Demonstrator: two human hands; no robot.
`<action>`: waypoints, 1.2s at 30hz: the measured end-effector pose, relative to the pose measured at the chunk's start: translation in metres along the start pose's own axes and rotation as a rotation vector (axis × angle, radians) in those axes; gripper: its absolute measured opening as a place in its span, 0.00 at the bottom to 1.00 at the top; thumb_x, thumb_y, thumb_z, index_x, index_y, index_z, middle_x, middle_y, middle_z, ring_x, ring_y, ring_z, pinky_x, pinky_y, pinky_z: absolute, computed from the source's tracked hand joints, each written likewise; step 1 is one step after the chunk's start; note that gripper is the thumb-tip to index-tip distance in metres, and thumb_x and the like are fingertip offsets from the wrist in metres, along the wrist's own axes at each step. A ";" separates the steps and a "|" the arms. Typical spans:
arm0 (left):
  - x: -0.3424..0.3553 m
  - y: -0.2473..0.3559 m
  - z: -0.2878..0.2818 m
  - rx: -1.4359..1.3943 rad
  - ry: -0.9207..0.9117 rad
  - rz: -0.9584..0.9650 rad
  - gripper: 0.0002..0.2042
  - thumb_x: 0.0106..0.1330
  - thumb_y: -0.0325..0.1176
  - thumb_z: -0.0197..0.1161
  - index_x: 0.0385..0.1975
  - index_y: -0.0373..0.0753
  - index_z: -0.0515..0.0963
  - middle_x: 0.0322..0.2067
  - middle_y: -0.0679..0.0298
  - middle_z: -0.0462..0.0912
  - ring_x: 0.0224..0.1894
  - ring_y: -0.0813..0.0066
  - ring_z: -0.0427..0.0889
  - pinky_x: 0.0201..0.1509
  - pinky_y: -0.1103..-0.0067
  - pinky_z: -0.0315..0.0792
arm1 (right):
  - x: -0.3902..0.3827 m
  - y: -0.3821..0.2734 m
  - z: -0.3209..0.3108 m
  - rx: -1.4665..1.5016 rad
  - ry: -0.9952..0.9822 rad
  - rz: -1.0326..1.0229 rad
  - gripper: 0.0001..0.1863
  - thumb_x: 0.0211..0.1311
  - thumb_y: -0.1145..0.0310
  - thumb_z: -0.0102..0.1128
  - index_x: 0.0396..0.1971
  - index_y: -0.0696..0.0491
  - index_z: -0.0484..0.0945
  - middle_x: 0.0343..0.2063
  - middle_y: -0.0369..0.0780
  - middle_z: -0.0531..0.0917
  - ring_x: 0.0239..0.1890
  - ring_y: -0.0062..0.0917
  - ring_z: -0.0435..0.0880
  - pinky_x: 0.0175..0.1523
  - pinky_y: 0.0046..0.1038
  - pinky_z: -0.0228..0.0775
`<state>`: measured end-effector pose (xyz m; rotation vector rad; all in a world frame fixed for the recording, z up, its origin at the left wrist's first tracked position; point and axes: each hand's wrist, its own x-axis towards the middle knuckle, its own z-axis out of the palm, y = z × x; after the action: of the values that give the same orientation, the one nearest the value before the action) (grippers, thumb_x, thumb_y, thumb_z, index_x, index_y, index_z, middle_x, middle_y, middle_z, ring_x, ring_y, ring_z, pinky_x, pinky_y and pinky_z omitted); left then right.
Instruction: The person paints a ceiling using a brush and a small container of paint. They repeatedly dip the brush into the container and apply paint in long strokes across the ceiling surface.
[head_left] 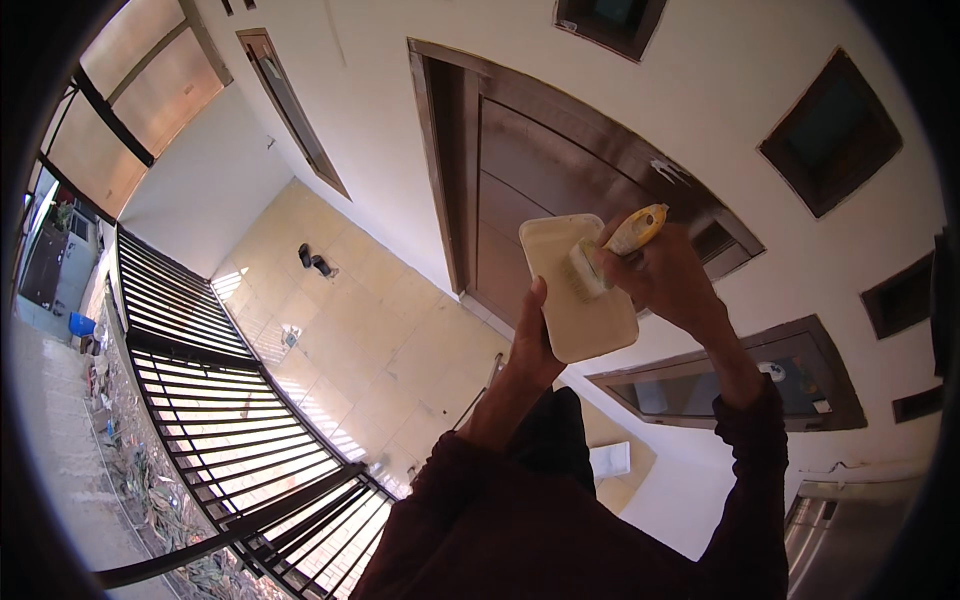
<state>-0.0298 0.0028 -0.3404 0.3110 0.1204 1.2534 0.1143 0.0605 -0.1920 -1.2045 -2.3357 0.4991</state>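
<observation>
My left hand (531,345) grips a shallow cream tray (592,340) from below and along its left edge, with the thumb up on the near left rim. My right hand (672,285) is closed around a wide paintbrush (637,230) with a yellowish, paint-smeared handle. The handle's end points up and to the right. Its pale bristles are down inside the tray, against the tray's surface. Whether there is paint in the tray is hard to tell, as its inside is pale all over. Both hands are in front of a brown wooden door (530,150).
White wall surrounds the door, with dark-framed windows (830,130) to its right. A low brown-framed window (740,380) sits by my right forearm. Black sandals (318,263) lie on the tiled floor (370,310). A black barred railing (200,400) runs along the left.
</observation>
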 end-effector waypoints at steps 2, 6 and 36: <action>0.015 0.004 0.006 0.032 0.027 0.025 0.36 0.76 0.62 0.44 0.73 0.39 0.55 0.65 0.52 0.69 0.65 0.57 0.74 0.65 0.57 0.76 | 0.011 0.011 -0.007 0.041 0.007 -0.012 0.09 0.62 0.70 0.67 0.33 0.60 0.80 0.26 0.39 0.85 0.28 0.19 0.86 0.35 0.24 0.81; 0.034 0.013 0.018 0.001 0.125 -0.022 0.37 0.74 0.60 0.52 0.72 0.38 0.57 0.65 0.52 0.70 0.66 0.57 0.74 0.68 0.58 0.72 | 0.020 0.027 -0.035 0.389 0.135 0.240 0.08 0.63 0.71 0.67 0.35 0.59 0.79 0.29 0.38 0.84 0.31 0.19 0.86 0.33 0.23 0.81; 0.039 0.057 0.040 -0.099 0.077 0.061 0.34 0.74 0.56 0.56 0.71 0.39 0.59 0.62 0.56 0.74 0.64 0.58 0.76 0.66 0.57 0.73 | 0.160 -0.045 -0.236 0.192 0.776 -0.268 0.13 0.67 0.74 0.65 0.50 0.58 0.80 0.41 0.39 0.83 0.40 0.22 0.85 0.46 0.24 0.82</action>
<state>-0.0590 0.0487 -0.2826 0.1824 0.1153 1.3275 0.1331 0.1938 0.0634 -0.7805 -1.6915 0.1154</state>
